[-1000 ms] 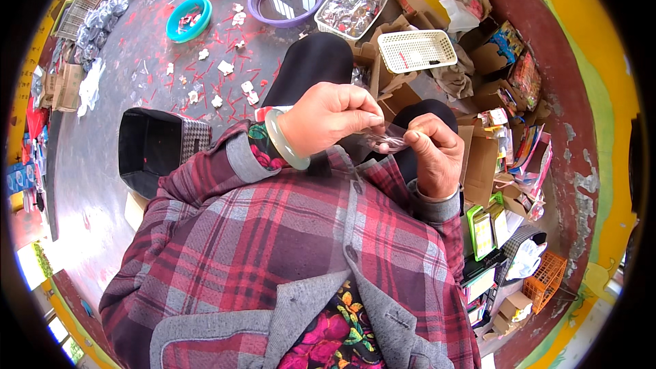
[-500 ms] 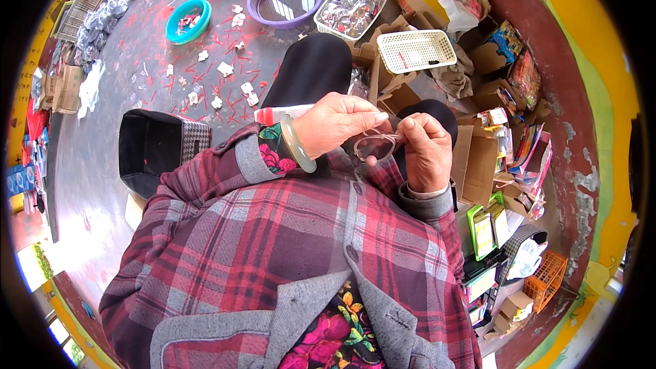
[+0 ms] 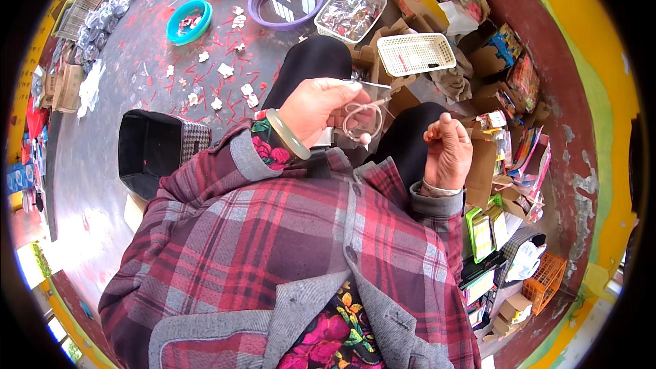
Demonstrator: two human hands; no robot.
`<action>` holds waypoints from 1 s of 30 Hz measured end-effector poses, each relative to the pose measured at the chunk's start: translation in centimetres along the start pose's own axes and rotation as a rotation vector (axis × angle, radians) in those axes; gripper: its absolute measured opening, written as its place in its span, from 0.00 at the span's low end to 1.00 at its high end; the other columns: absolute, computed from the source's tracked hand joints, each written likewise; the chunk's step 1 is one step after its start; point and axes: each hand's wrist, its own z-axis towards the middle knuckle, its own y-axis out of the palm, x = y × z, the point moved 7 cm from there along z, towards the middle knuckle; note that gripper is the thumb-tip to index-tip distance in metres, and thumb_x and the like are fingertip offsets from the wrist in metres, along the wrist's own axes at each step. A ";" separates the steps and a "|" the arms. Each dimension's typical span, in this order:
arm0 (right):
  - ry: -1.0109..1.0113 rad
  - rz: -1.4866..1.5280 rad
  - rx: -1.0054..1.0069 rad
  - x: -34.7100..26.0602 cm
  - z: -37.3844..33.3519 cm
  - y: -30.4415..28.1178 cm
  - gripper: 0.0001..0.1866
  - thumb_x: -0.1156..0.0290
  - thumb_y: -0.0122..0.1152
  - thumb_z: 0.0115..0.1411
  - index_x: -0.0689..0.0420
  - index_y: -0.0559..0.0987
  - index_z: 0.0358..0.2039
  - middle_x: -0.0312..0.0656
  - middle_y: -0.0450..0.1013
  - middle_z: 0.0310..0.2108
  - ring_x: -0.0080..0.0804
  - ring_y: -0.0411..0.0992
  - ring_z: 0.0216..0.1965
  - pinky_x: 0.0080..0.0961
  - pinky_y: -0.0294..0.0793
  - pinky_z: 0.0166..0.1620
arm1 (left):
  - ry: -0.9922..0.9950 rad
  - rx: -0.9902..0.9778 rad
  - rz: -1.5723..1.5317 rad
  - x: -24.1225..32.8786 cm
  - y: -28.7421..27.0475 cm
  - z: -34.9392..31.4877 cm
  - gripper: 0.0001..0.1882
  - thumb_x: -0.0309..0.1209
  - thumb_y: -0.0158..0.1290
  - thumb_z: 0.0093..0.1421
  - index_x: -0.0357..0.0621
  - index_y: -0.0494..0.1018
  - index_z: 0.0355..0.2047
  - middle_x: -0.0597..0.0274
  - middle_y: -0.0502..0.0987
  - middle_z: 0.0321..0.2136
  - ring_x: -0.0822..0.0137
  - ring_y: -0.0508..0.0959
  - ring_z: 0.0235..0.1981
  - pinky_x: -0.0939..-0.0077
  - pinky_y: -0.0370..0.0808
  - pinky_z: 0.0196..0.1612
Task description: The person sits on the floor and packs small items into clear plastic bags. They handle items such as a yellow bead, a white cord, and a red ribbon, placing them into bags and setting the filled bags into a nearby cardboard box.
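Above my lap, my left hand (image 3: 318, 111) pinches a small clear plastic bag (image 3: 380, 93) by its upper edge. Inside the bag lies a thin, pale pinkish cord (image 3: 363, 123) wound into a loop. To the right, apart from the bag, my right hand (image 3: 447, 152) is closed, its thumb pressed against the curled fingers. Nothing shows in it. Behind the bag, between my knees, an open cardboard box (image 3: 367, 59) is partly hidden.
Ahead on the floor stand a white basket of small packets (image 3: 350, 12), a purple basin (image 3: 285, 1) and a teal basin (image 3: 189, 22). A cream basket (image 3: 417, 53) sits on boxes at right. At left is a black bin (image 3: 152, 150). White and red scraps litter the floor.
My right hand has let go of the bag and moved right and slightly nearer. My left hand has shifted a little left with the bag and cord.
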 end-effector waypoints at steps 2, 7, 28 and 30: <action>0.034 -0.039 -0.034 0.3 -0.2 0.0 0.14 0.66 0.55 0.58 0.59 0.72 0.18 0.34 0.67 0.18 0.20 0.62 0.21 0.17 0.61 0.27 | 0.023 0.031 -0.079 0.0 -0.6 0.1 0.16 0.34 0.43 0.62 0.30 0.70 0.37 0.47 0.76 0.33 0.59 0.77 0.32 0.62 0.77 0.37; 0.327 -0.280 -0.253 3.4 -1.9 3.6 0.12 0.62 0.54 0.59 0.60 0.76 0.31 0.36 0.73 0.27 0.19 0.69 0.29 0.15 0.65 0.32 | 0.117 0.091 -0.118 0.0 -1.1 0.5 0.16 0.35 0.43 0.62 0.30 0.69 0.40 0.49 0.75 0.36 0.60 0.76 0.39 0.63 0.75 0.42; 0.260 -0.075 -0.194 3.3 -1.7 3.3 0.07 0.73 0.59 0.53 0.62 0.76 0.32 0.36 0.73 0.26 0.18 0.67 0.27 0.13 0.64 0.31 | -0.067 0.030 0.102 0.0 0.2 -0.4 0.14 0.34 0.47 0.60 0.36 0.71 0.40 0.56 0.77 0.32 0.67 0.78 0.35 0.74 0.76 0.39; 0.256 -0.064 -0.184 3.3 -1.7 3.3 0.07 0.73 0.59 0.54 0.62 0.76 0.31 0.36 0.73 0.25 0.18 0.66 0.26 0.13 0.64 0.31 | -0.049 0.028 0.120 -0.2 0.0 -0.3 0.14 0.35 0.47 0.60 0.36 0.71 0.40 0.57 0.77 0.32 0.67 0.78 0.34 0.75 0.76 0.38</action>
